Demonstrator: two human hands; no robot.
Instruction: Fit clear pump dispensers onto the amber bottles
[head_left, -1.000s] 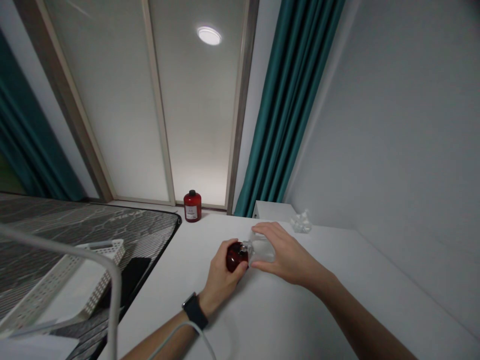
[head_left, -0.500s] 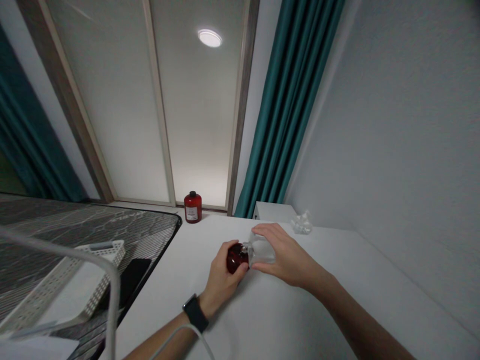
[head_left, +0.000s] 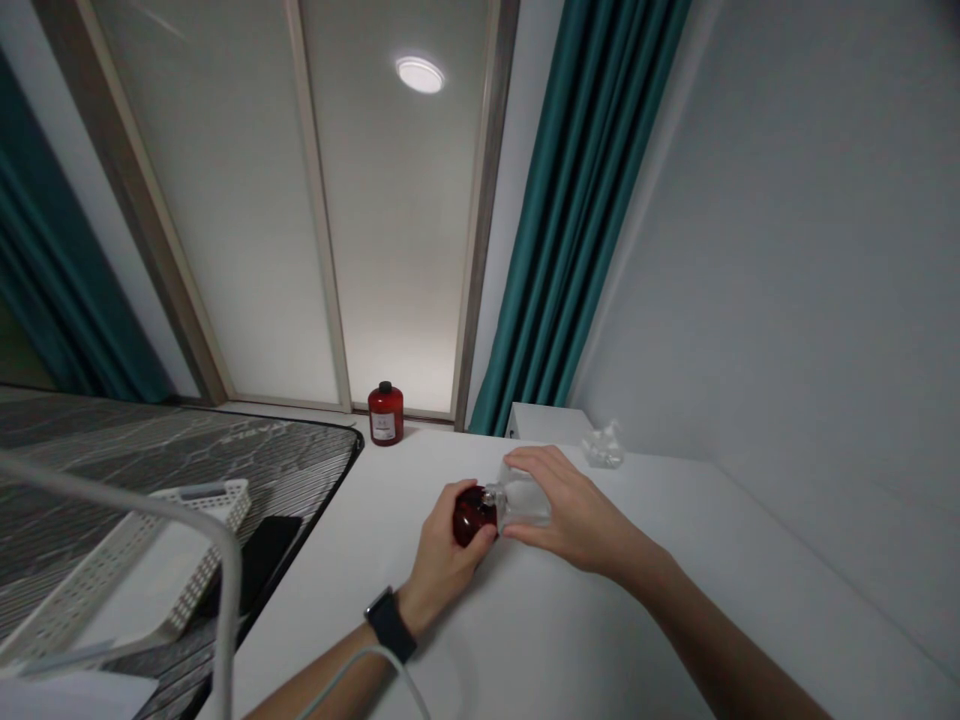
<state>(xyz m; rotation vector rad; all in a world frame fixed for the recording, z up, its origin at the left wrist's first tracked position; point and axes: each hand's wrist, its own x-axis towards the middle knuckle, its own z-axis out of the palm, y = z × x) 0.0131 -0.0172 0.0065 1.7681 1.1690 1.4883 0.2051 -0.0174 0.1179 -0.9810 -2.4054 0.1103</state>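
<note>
My left hand (head_left: 439, 555) is wrapped round a small dark red round bottle (head_left: 472, 512) just above the white table (head_left: 525, 620). My right hand (head_left: 574, 515) grips a clear glass bottle (head_left: 525, 500), tipped sideways so its neck meets the mouth of the red bottle. A black watch (head_left: 390, 622) sits on my left wrist, with a white cable running from it.
A red jar with a black cap (head_left: 385, 413) stands at the table's far edge by the window. A crumpled clear wrapper (head_left: 604, 446) lies at the back right near a white box (head_left: 544, 422). A white perforated tray (head_left: 142, 560) and a dark patterned mat (head_left: 187, 455) lie to the left.
</note>
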